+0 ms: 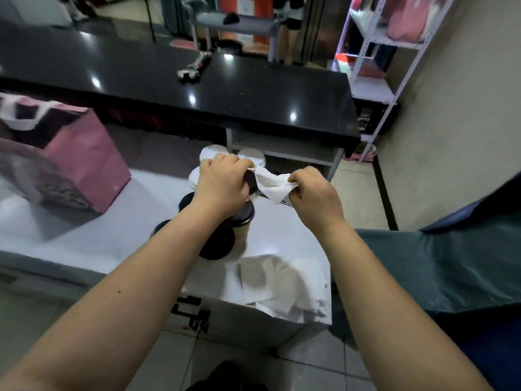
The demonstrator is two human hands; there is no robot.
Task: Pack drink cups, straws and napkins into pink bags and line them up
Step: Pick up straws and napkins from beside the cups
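Note:
Both hands hold a white napkin (272, 186) above the white table (112, 244). My left hand (222, 184) grips one end together with a dark object, partly hidden under its fingers. My right hand (311, 190) pinches the other end. Below the hands stand several drink cups with black lids (217, 241), and white-lidded cups (251, 156) sit behind them. A pink bag (84, 170) with white handles stands open at the left of the table. A loose sheet of white napkins (270, 286) lies near the table's front right corner.
A long black counter (225, 88) runs behind the table, with a metal tool (194, 67) on it. A white metal shelf rack (375, 66) holding pink bags stands at the back right. A dark teal cloth (437, 263) is at my right. A person's legs show far behind.

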